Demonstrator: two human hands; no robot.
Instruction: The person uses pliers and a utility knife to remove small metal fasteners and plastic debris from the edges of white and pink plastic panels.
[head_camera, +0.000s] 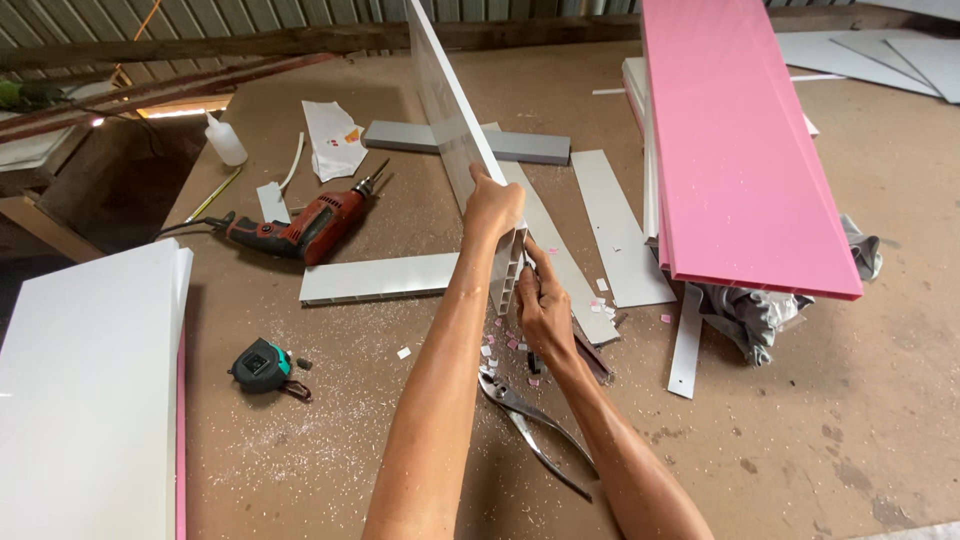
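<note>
Head view: a white panel (455, 120) stands on edge, its long axis running away from the person. The left hand (493, 205) clasps its top edge; the right hand (543, 305), nearer the hollow end, pinches there. Below, on the dusty brown table (800, 420), lie a pink board (740, 150), drill (310, 225) and pliers (530, 425).

A crumpled white wrapper (335, 138) with a small orange patch lay on the workbench (780, 440) beyond the red drill (300, 228). Left of it stood a small translucent white squeeze bottle (225, 139) with a pointed nozzle. I saw no signs or screens.
</note>
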